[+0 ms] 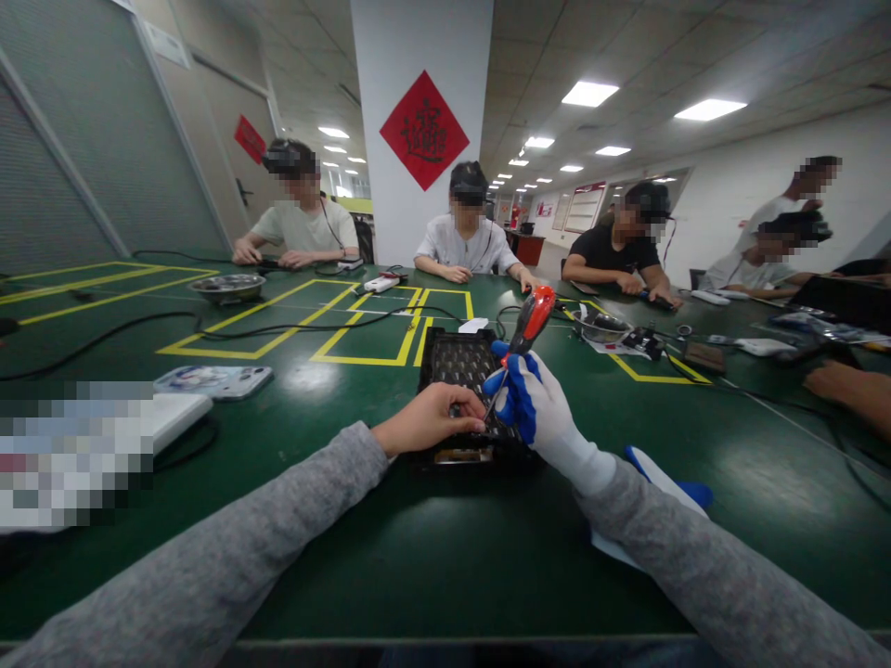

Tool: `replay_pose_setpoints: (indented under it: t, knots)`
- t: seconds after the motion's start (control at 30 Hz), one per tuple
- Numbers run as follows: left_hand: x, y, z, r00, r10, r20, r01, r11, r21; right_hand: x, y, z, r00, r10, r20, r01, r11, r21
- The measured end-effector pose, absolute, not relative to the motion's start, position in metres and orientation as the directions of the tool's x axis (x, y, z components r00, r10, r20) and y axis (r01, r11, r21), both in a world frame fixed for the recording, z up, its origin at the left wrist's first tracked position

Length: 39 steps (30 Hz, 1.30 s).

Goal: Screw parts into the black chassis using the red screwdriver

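A blue-and-white work glove covers my right hand [533,399], which is closed around a screwdriver [532,320] with a red and black handle. Its handle points up and its shaft slants down toward a black plastic case [452,357] with a studded inside. My bare left hand [438,417] rests at the near part of this case, close to the screwdriver's tip. Thumb and fingers are pinched together there; whatever they hold is too small to make out. The tip itself is partly hidden between the hands.
A second glove [668,482] lies by my right forearm. On the left are a phone [214,381] and a white box [174,417]. A metal bowl [228,288] stands farther back. Black cables [313,324] cross the green table [334,575]. Several people sit across from me.
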State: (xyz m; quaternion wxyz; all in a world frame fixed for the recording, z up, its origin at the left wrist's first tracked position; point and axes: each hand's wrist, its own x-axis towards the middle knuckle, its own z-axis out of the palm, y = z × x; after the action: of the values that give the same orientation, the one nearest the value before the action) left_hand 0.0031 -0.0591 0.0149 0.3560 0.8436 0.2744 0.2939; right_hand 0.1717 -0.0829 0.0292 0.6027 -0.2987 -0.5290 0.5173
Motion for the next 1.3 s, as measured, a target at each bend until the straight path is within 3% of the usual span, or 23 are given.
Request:
replay_pose_setpoints:
  t: [0.57,0.67,0.73,0.8,0.9,1.03,1.13,1.3]
  knots:
    - [0.001,-0.061,0.02,0.706,0.632,0.319,0.234,-0.633,0.738,0.172,-0.083,0.03,-0.064,0.941,0.331,-0.315,0.296,-0.902]
    - [0.001,-0.061,0.02,0.601,0.707,0.374,0.212,-0.592,0.778,0.175,-0.082,0.031,0.015,0.927,0.374,-0.299,0.361,-0.883]
    - [0.001,-0.06,0.018,0.415,0.803,0.427,0.127,-0.516,0.847,0.177,-0.081,0.031,0.132,0.905,0.403,-0.294,0.424,-0.856]
    - [0.0,-0.057,0.014,0.242,0.875,0.42,-0.081,-0.413,0.907,0.179,-0.078,0.03,0.278,0.867,0.414,-0.277,0.485,-0.83]
    - [-0.001,-0.052,0.01,0.19,0.921,0.339,-0.397,-0.244,0.885,0.18,-0.072,0.027,0.418,0.823,0.386,-0.235,0.508,-0.829]
    - [-0.003,-0.048,0.009,0.25,0.931,0.267,-0.53,-0.099,0.842,0.182,-0.067,0.019,0.286,0.866,0.411,-0.123,0.458,-0.88]
    - [-0.004,-0.047,0.011,0.253,0.934,0.253,-0.565,-0.07,0.822,0.184,-0.066,0.015,0.116,0.87,0.48,0.002,0.483,-0.876]
    - [-0.005,-0.047,0.01,0.262,0.93,0.258,-0.583,-0.061,0.81,0.184,-0.069,0.019,-0.06,0.896,0.44,0.083,0.444,-0.892]
